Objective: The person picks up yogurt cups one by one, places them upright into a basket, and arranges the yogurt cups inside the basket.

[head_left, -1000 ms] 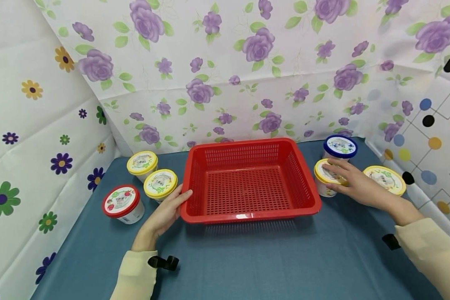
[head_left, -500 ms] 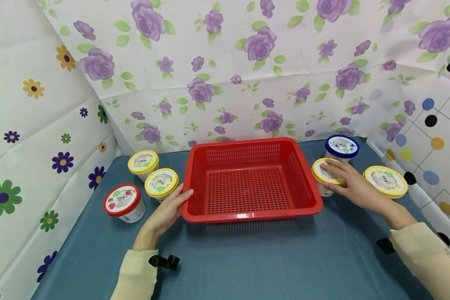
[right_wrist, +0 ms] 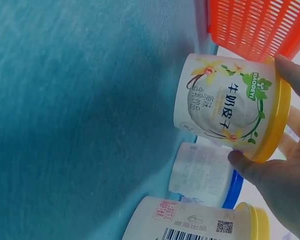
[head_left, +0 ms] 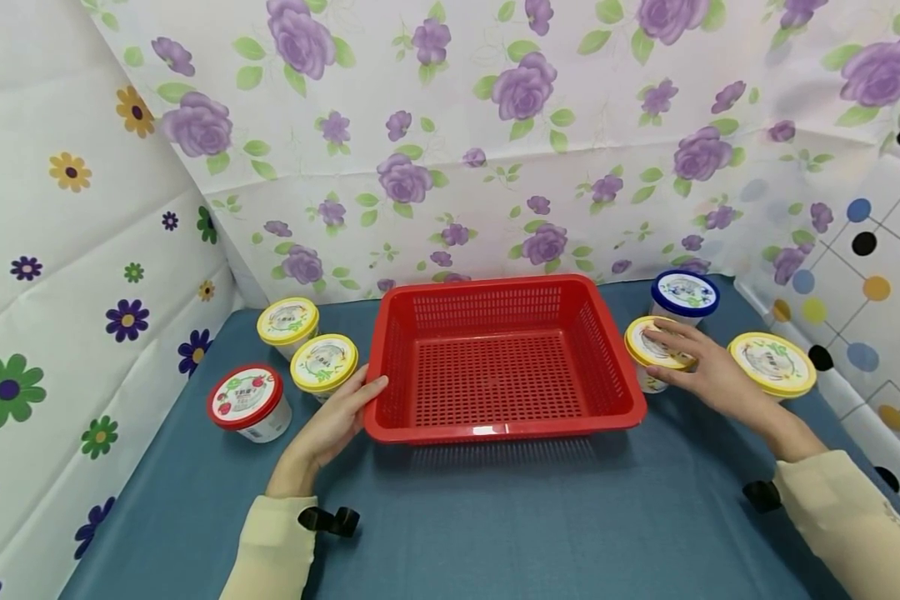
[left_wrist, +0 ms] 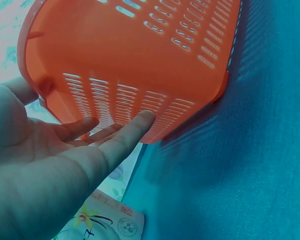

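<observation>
Yellow-lidded tub edged nearer red basket, stood just beside | right hand: fingers clamped round tub | left hand: fingers gripped basket | other five tubs outside too; apparently barely begun

Blue cloth below, walled on 3 sides. Rose sheet behind, purple blooms, creased across. Daisy sheet left: green, violet, orange flowers. Dot sheet right, thin lines among dots.
</observation>
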Motion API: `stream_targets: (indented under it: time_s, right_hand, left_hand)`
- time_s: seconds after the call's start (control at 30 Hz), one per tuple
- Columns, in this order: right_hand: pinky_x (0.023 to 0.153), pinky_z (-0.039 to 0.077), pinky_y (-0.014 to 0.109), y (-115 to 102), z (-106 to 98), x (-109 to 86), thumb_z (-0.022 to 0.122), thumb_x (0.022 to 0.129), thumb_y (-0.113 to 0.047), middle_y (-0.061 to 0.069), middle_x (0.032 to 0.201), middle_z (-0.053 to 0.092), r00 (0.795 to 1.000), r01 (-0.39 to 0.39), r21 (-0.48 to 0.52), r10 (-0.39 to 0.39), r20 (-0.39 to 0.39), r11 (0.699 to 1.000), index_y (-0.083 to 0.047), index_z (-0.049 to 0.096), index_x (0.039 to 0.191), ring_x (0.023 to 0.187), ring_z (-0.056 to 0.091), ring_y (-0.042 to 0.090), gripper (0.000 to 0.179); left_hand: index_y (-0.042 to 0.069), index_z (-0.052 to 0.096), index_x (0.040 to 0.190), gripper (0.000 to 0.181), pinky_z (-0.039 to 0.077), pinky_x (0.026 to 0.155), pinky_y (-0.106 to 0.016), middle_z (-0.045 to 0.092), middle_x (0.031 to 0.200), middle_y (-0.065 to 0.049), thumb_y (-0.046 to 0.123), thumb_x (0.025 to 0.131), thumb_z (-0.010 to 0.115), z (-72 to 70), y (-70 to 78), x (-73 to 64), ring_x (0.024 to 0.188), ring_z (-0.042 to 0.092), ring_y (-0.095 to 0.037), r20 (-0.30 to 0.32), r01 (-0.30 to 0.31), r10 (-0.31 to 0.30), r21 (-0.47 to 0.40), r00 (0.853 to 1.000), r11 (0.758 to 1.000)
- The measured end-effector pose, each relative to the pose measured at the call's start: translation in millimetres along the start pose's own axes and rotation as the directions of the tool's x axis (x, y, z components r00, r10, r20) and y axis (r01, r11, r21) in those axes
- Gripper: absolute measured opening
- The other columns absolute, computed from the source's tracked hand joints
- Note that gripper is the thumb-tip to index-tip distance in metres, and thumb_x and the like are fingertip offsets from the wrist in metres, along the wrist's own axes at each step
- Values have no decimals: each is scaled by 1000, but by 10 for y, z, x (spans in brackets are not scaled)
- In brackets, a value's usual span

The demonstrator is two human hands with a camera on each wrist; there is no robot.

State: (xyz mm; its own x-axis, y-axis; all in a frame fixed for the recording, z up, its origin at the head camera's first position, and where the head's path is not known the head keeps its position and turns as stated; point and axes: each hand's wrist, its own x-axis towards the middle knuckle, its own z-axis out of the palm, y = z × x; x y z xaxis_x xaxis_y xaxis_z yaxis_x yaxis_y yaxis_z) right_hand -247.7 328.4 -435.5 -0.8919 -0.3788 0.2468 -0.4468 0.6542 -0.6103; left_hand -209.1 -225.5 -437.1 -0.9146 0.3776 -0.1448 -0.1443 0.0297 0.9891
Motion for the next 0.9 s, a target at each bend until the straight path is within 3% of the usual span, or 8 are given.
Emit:
stream_targets:
  time_s: [0.57,0.9]
  right_hand:
    - [102,29,83,-10,7,-7,77,95,-21,17,166,31,994,-110,77,109,20,991,-10,51,154,148,27,50,65]
    - [102,26,84,14,11,-3,75,97,-21,15,167,29,993,-117,125,115,23,985,-11,51,155,149,24,49,64]
  left_hand:
    - [11,28,162,62,57,98,-36,46,152,-27,35,110,51,-7,-16,2,128,58,-41,-1,-3,3,5,1000,1000]
    - [12,28,163,62,56,98,-35,44,154,-27,36,110,51,-9,-9,1,129,57,-40,4,-2,2,2,1000,1000]
